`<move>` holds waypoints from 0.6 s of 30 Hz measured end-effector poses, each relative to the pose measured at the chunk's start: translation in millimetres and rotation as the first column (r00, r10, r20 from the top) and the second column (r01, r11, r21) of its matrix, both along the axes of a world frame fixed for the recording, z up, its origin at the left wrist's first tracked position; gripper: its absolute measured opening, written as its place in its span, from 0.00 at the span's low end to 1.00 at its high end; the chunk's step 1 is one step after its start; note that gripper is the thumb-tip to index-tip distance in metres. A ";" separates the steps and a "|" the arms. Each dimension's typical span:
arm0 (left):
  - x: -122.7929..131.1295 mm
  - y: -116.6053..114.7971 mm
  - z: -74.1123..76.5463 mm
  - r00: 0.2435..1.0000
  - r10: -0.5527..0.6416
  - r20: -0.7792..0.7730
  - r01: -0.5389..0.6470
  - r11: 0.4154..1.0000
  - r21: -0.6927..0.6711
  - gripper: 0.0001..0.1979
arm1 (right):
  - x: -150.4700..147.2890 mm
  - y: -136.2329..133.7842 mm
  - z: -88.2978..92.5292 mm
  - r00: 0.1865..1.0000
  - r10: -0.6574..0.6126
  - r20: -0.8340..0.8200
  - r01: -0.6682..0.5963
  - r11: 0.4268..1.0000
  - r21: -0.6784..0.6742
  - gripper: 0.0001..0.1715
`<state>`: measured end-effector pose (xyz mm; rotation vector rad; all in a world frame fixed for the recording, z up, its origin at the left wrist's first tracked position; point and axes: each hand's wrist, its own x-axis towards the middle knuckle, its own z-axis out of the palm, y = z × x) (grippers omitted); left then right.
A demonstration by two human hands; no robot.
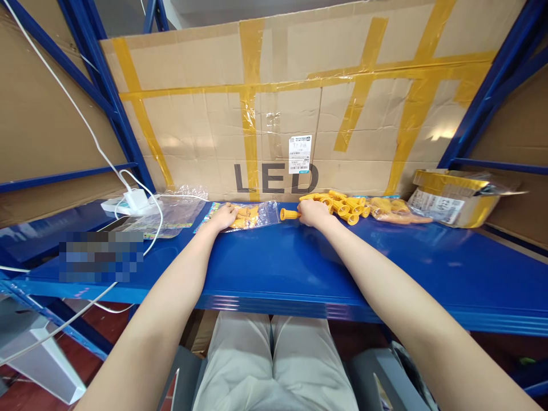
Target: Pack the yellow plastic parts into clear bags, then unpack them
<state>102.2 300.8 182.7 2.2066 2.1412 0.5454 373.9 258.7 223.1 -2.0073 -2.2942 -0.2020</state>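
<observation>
My left hand (223,217) rests on a clear plastic bag (252,215) that lies flat on the blue shelf (299,268) and holds several yellow plastic pieces; its fingers are curled on the bag. My right hand (312,212) pinches one yellow piece (289,214) at the bag's open right end. Just right of that hand lies a loose pile of the same yellow pieces (342,204).
A second filled bag (396,209) and a taped cardboard box (454,197) lie at the right. Empty clear bags (180,211), a white power strip with a charger (128,202) and its cable are at the left. A taped cardboard sheet marked LED (278,114) backs the shelf.
</observation>
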 end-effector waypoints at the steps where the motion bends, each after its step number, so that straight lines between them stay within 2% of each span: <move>1: 0.2 -0.1 0.1 1.000 0.000 0.005 0.000 1.000 0.001 0.25 | 0.3 0.8 -0.1 1.000 -0.007 -0.011 0.007 1.000 0.025 0.20; 7: -0.1 -0.6 0.2 0.989 -0.010 0.147 0.006 0.999 0.033 0.25 | -3.0 -1.2 0.8 0.997 0.019 -0.071 -0.012 0.994 0.106 0.18; 14: -0.5 2.2 -1.3 0.943 -0.141 0.301 0.126 0.990 0.069 0.26 | -13.5 -8.2 -0.2 0.973 0.188 -0.134 -0.172 0.977 0.122 0.19; 18: 2.6 2.4 -1.5 0.911 -0.161 0.379 0.160 0.986 0.034 0.25 | -15.1 -6.5 -0.9 0.940 0.274 -0.203 -0.254 0.960 0.117 0.19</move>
